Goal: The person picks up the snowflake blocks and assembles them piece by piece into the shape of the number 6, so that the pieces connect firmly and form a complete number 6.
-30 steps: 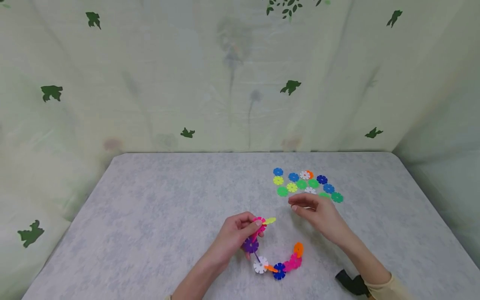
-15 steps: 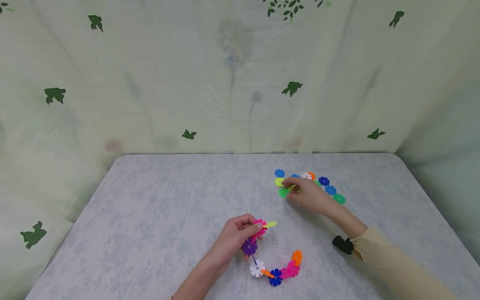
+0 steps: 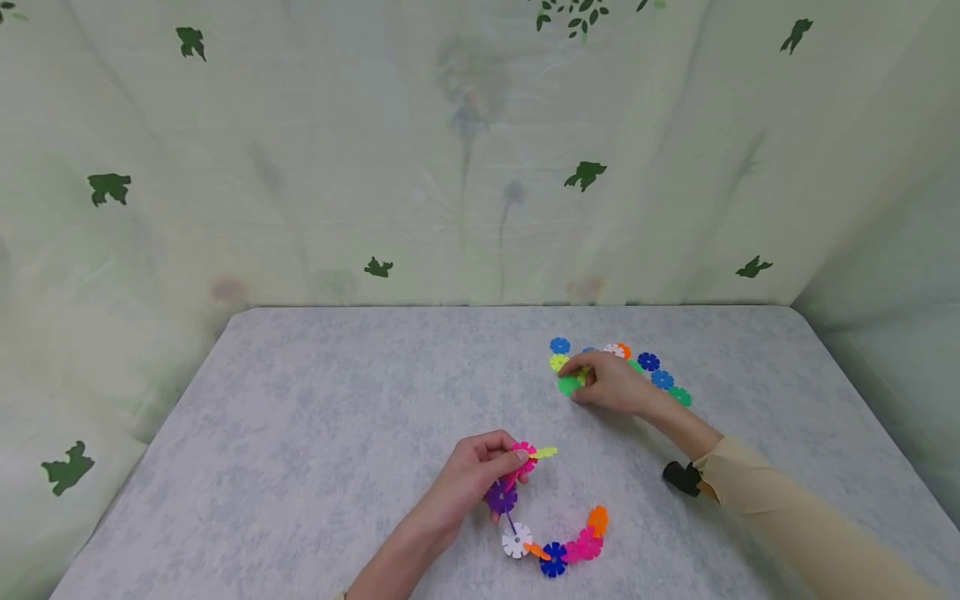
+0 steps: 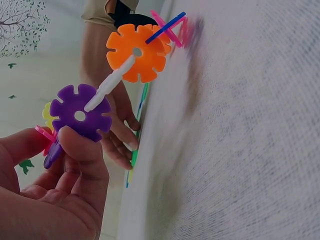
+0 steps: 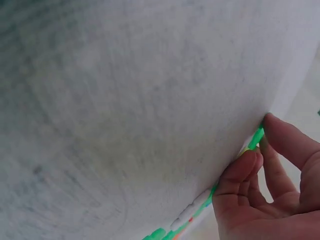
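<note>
My left hand (image 3: 468, 479) pinches a pink disc (image 3: 527, 457) at the upper end of a chain of notched flower discs. A yellow disc (image 3: 546, 452) sticks out from it to the right. Below, the chain runs through a purple disc (image 4: 80, 114), a white one (image 3: 517, 541), an orange one (image 4: 137, 52), a dark blue one (image 3: 553, 559) and pink ones, ending in an orange disc (image 3: 597, 521). At the loose discs, my right hand (image 3: 618, 383) has its thumb and finger at opposite edges of a green disc (image 3: 567, 386) lying on the table.
Around my right hand lie loose discs: blue (image 3: 559, 345), yellow (image 3: 558, 362), dark blue (image 3: 648, 362), orange, white and green (image 3: 680, 396), some partly covered by the hand. A printed curtain (image 3: 300, 167) hangs behind the grey table (image 3: 315, 417). A black wrist device (image 3: 682, 478) sits beside the right sleeve.
My right hand has moved left and down onto the loose discs, its thumb and finger closing around the green one. The left hand and chain have barely shifted.
</note>
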The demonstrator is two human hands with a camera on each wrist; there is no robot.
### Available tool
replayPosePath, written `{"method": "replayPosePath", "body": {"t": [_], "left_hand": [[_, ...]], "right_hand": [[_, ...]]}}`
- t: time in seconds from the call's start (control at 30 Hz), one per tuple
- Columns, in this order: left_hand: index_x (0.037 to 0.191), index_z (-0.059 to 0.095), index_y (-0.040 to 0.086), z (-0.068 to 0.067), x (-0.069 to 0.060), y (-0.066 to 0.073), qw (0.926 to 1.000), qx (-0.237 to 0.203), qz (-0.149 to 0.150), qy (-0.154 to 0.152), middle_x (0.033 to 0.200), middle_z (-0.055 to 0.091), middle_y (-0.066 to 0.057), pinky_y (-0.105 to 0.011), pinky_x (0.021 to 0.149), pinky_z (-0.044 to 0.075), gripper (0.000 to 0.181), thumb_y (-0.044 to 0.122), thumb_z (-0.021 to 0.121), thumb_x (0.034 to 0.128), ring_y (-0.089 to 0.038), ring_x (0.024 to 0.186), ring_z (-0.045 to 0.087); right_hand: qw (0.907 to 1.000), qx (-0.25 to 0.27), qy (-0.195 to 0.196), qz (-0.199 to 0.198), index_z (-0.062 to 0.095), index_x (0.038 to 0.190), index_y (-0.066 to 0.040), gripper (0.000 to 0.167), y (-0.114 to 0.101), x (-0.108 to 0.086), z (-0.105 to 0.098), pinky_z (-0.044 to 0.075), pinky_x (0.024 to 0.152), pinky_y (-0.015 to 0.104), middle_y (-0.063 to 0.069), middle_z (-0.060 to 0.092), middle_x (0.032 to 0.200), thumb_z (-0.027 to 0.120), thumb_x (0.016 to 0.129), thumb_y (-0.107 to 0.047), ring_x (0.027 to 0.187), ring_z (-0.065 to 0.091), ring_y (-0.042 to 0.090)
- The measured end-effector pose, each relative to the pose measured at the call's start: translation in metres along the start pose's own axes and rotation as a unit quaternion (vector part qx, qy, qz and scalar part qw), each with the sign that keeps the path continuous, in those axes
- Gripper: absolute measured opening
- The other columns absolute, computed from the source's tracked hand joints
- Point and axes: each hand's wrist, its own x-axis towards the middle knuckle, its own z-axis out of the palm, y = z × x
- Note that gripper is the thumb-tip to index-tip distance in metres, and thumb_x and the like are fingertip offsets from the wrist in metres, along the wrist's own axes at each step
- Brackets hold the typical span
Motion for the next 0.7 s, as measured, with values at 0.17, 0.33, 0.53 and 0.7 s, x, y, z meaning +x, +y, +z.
{"method": "replayPosePath", "body": {"t": [0.17,0.33,0.53,0.7], "left_hand": [[0.097,0.063,0.003,-0.001,0.001,0.000,1.0000,-0.002,0.004,-0.004,0.082,0.067,-0.007,-0.021,0.042,0.043,0.020,0.022,0.066,0.0948,-0.012,0.051,0.046],[0.096,0.062,0.003,-0.002,0.001,-0.001,0.9999,-0.003,0.008,-0.006,0.082,0.067,-0.007,-0.021,0.042,0.044,0.021,0.023,0.066,0.0947,-0.012,0.050,0.046],[0.096,0.062,0.003,-0.002,0.002,-0.002,0.9999,-0.005,0.008,-0.003,0.081,0.067,-0.007,-0.021,0.042,0.044,0.020,0.023,0.066,0.0947,-0.012,0.051,0.046],[0.097,0.063,0.003,-0.002,0.002,-0.001,1.0000,-0.002,0.006,0.000,0.081,0.066,-0.006,-0.021,0.043,0.045,0.020,0.023,0.066,0.0948,-0.012,0.052,0.047]], "right_hand": [[0.9998,-0.018,-0.004,0.013,0.069,0.110,-0.006,0.027,-0.003,-0.001,0.000,0.048,0.070,0.031,0.004,0.061,0.094,0.076,0.084,-0.005,0.080,0.052,0.020],[0.9990,-0.027,0.007,0.034,0.069,0.106,-0.011,0.022,-0.006,-0.004,0.000,0.051,0.074,0.032,0.002,0.061,0.094,0.076,0.085,-0.006,0.085,0.056,0.021],[0.9984,-0.032,0.038,0.026,0.070,0.094,-0.015,0.013,-0.007,-0.015,-0.002,0.051,0.072,0.033,-0.001,0.062,0.088,0.072,0.087,-0.005,0.084,0.057,0.020],[0.9980,-0.037,0.044,0.027,0.070,0.094,-0.014,0.009,-0.007,-0.028,-0.005,0.049,0.068,0.032,-0.002,0.059,0.082,0.071,0.089,-0.008,0.079,0.055,0.018]]}}
